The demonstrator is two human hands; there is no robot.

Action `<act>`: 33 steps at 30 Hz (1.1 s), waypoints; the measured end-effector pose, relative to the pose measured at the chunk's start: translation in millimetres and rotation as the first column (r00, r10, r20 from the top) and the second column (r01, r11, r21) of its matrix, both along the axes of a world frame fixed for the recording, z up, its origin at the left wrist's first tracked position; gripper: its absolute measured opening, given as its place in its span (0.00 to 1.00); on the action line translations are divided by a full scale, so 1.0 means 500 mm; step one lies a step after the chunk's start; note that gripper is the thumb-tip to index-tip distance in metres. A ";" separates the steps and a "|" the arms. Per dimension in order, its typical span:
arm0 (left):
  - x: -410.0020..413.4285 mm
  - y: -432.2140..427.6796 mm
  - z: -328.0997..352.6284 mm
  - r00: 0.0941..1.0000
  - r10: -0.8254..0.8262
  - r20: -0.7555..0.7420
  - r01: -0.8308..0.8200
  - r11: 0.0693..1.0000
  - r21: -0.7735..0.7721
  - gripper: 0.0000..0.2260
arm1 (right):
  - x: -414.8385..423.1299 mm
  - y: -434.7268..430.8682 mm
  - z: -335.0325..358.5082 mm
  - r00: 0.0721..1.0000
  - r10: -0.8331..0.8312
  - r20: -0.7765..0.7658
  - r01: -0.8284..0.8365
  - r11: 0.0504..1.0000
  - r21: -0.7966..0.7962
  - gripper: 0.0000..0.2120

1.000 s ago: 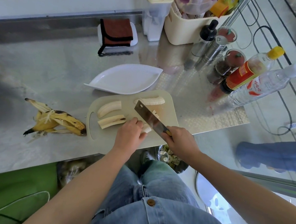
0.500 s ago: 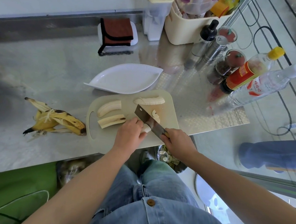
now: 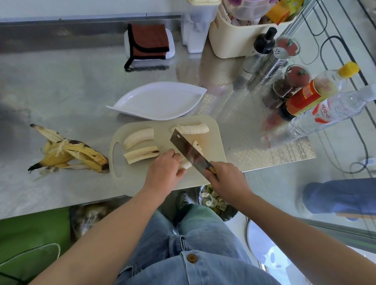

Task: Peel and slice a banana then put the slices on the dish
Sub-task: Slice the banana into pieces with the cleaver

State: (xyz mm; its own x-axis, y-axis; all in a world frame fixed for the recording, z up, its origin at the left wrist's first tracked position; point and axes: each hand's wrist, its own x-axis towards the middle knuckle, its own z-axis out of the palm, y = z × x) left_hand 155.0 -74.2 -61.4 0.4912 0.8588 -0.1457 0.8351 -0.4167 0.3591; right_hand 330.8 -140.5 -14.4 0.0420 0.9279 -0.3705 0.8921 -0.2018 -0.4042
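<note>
Gripping knife (image 3: 187, 150), left hand (image 3: 164, 170) holding banana piece (image 3: 186, 165)

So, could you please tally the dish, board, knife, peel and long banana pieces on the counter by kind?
White dish: 1
Cutting board: 1
Knife, in the right hand: 1
Banana peel: 1
Long banana pieces lying loose: 3
Banana piece held by the left hand: 1
Total: 8

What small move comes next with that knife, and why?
Probably press the steel cleaver down for another slice: the right hand grips its handle, the blade is at the peeled banana piece that the left hand holds on the beige cutting board, and the white leaf-shaped dish holds no slices.
</note>
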 end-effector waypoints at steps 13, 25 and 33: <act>0.000 -0.001 0.001 1.000 -0.002 0.017 0.002 1.000 -0.007 0.10 | -0.007 -0.002 -0.012 1.000 -0.010 -0.002 0.010 0.998 -0.066 0.12; -0.002 -0.002 0.002 1.000 0.001 -0.002 -0.001 1.000 0.004 0.12 | -0.002 0.001 0.009 0.999 -0.034 -0.015 0.034 0.999 0.001 0.15; 0.001 -0.001 0.006 1.000 0.003 -0.006 -0.003 1.000 -0.003 0.12 | -0.002 0.001 0.010 1.000 -0.021 -0.004 0.021 0.999 -0.042 0.15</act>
